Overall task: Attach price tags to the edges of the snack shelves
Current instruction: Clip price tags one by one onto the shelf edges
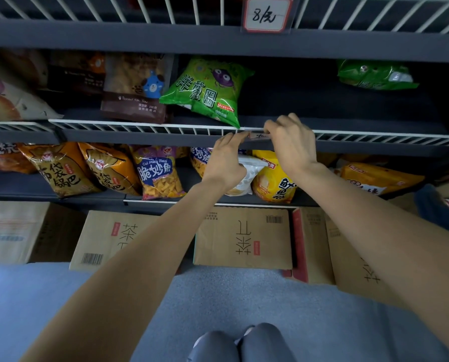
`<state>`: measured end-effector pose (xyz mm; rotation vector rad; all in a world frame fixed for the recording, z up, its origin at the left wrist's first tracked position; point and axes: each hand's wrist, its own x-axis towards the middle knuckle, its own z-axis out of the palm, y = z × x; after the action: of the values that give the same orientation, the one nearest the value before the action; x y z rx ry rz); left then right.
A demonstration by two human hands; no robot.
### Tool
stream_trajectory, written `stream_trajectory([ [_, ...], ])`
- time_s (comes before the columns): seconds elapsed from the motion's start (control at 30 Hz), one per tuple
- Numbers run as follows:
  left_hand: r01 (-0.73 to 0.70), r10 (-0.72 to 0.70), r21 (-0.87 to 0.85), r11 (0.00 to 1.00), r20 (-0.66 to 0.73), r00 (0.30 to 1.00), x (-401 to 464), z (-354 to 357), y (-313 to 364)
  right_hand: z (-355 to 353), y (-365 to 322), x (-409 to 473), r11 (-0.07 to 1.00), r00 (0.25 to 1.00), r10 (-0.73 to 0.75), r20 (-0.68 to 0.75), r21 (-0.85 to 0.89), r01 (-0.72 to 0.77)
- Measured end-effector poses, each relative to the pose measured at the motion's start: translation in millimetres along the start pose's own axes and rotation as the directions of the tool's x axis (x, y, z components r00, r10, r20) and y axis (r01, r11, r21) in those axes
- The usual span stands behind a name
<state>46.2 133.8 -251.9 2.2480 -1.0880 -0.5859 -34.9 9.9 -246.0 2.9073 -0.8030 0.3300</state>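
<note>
A small price tag [258, 136] sits against the dark front edge of the middle shelf [140, 139], just below its white wire rail. My left hand [226, 163] reaches up from below, its fingertips pinching the tag's left end. My right hand [292, 142] curls over the rail and grips the tag's right end, covering most of it. A second price tag [267, 14], white with a red border and handwritten figures, is fixed to the edge of the top shelf. A green snack bag [207, 90] stands right behind the tag in my hands.
Snack bags fill the middle and lower shelves, orange and purple ones [160, 173] at lower left, a yellow one [275, 178] under my hands. Cardboard boxes [241, 239] stand on the grey floor under the shelving. My knees [244, 343] show at the bottom.
</note>
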Motion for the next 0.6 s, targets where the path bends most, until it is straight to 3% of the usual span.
stream_trajectory([
  [0.43,-0.011,0.01,0.059,0.998,0.031,0.999,2.3,-3.0,0.6,1.8,-0.5,-19.7,0.986,0.995,-0.07,0.067,-0.146,0.079],
  [0.6,-0.037,0.034,0.082,0.996,0.035,0.999,1.7,-4.7,0.0,5.6,2.3,-22.3,0.996,0.997,-0.042,0.069,-0.073,0.047],
])
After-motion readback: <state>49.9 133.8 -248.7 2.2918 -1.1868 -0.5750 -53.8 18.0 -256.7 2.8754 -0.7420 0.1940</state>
